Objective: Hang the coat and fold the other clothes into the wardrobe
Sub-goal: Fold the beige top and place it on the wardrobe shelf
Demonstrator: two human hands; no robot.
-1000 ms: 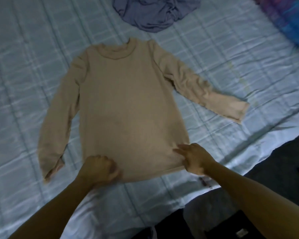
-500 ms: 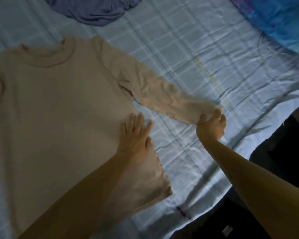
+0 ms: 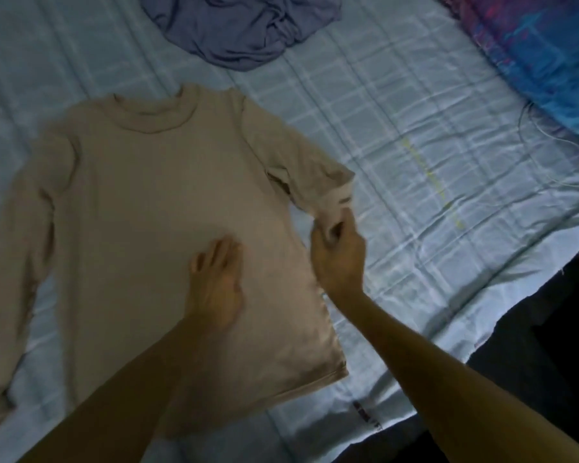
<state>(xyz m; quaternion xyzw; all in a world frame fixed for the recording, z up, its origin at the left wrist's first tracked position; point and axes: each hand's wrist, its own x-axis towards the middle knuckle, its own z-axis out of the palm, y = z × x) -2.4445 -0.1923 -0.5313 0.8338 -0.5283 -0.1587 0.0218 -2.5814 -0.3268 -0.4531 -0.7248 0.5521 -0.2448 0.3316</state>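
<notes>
A beige long-sleeved top (image 3: 154,208) lies flat, front up, on the bed. My left hand (image 3: 214,282) rests palm down on its lower middle, fingers spread. My right hand (image 3: 336,252) pinches the cuff of the top's right-side sleeve (image 3: 301,168), which is doubled back toward the body and lifted a little off the sheet. The other sleeve lies straight along the left edge. A crumpled purple-grey garment (image 3: 244,25) sits beyond the collar. No coat or wardrobe is in view.
The bed has a pale blue checked sheet (image 3: 415,135). A bright blue and pink patterned cover (image 3: 542,55) lies at the top right. The bed's edge runs diagonally at the lower right, with dark floor (image 3: 549,345) beyond it.
My right hand took the sleeve cuff and has pulled it in toward the top's body, folding the sleeve. My left hand moved from the hem to press flat on the middle.
</notes>
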